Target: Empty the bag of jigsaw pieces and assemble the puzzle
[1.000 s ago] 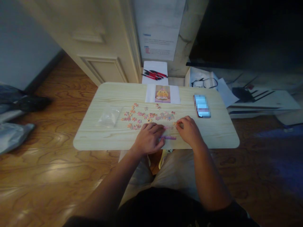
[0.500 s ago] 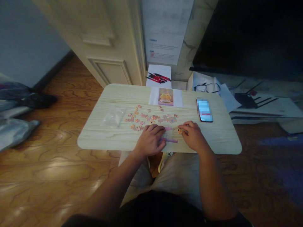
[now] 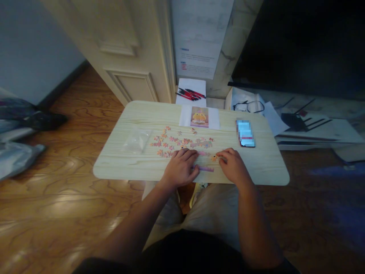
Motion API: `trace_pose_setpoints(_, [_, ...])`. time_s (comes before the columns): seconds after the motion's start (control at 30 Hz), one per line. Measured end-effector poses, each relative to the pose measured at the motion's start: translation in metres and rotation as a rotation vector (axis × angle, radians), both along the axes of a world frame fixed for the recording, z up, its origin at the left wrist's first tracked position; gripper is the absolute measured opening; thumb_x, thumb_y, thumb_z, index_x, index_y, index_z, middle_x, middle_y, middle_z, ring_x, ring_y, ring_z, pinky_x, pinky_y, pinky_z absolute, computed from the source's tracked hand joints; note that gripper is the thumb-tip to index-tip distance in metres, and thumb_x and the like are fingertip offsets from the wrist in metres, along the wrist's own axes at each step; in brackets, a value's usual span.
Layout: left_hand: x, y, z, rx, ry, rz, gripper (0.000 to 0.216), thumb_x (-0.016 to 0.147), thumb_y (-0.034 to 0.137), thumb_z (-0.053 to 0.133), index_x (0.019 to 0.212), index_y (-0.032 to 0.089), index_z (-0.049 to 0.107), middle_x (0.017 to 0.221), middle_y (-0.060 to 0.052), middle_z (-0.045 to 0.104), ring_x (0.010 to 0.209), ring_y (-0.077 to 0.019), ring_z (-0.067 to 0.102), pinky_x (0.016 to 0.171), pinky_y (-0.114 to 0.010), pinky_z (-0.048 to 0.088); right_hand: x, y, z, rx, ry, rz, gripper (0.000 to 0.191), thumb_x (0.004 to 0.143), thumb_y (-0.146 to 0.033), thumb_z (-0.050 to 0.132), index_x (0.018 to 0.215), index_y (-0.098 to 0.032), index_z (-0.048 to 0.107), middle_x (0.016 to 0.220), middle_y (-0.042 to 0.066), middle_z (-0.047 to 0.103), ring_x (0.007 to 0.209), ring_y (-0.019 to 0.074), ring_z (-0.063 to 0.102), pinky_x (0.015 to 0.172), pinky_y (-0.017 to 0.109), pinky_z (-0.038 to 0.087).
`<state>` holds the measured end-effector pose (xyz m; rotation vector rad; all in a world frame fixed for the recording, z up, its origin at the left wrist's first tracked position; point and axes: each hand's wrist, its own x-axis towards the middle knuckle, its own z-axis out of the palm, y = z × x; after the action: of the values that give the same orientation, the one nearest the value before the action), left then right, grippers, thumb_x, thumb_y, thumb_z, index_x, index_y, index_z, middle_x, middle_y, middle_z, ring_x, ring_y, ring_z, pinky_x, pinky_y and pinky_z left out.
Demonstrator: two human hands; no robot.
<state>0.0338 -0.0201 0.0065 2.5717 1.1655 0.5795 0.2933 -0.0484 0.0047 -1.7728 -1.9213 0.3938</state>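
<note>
My left hand (image 3: 181, 166) rests on the table with its fingers extended and lying low beside the puzzle pieces, its thumb near a joined purple puzzle strip (image 3: 205, 169). Beyond its fingertips lies a pink puzzle section (image 3: 203, 153). My right hand (image 3: 233, 166) has thumb and index finger at the right edge of an orange puzzle piece (image 3: 214, 158), which is at table level. Scattered loose puzzle pieces (image 3: 165, 145) spread over the table's middle, some partly hidden by my left hand. A reference picture (image 3: 200, 116) of an orange figure lies behind them.
The pale wooden table (image 3: 114, 167) also carries a clear plastic bag (image 3: 137, 141) at left and a phone (image 3: 245, 133) at right. Red and black pens (image 3: 191, 94) lie on white paper behind the table. Eyeglasses (image 3: 255, 106) sit at the back right.
The orange puzzle piece has moved slightly left and shows more of itself. My right fingertips are now at its right side. My left hand has hardly moved.
</note>
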Motion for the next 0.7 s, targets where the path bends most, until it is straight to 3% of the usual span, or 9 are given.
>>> trace_pose_setpoints(0.2, [-0.001,0.001,-0.003,0.003,0.008,-0.025,0.048,0.093,0.038,0.057,0.137,0.019,0.065,0.141,-0.01,0.064,0.129,-0.0335,0.052,0.105,-0.052,0.044,-0.007,-0.002,0.004,-0.024,-0.001,0.01,0.005,0.089,-0.022,0.072,0.092,-0.024,0.074,0.101,0.006,0.067,0.104,0.0256,0.064,0.101,0.044,0.052])
trace_pose_setpoints(0.37, [0.0,0.001,-0.003,0.008,0.002,-0.009,0.049,0.093,0.036,0.057,0.139,0.02,0.063,0.142,-0.011,0.064,0.129,-0.0338,0.052,0.105,-0.053,0.044,-0.009,-0.003,0.002,-0.024,0.032,-0.008,0.012,0.09,-0.025,0.073,0.102,-0.022,0.075,0.104,0.008,0.068,0.107,0.0259,0.065,0.1,0.043,0.052])
trace_pose_setpoints(0.7, [0.0,0.002,-0.003,0.0,0.022,-0.039,0.051,0.094,0.037,0.057,0.142,0.021,0.062,0.145,-0.009,0.062,0.129,-0.034,0.052,0.105,-0.053,0.044,-0.024,-0.002,0.002,-0.042,0.104,0.063,0.011,0.091,-0.021,0.071,0.099,-0.025,0.078,0.101,0.006,0.068,0.102,0.0234,0.065,0.099,0.041,0.053])
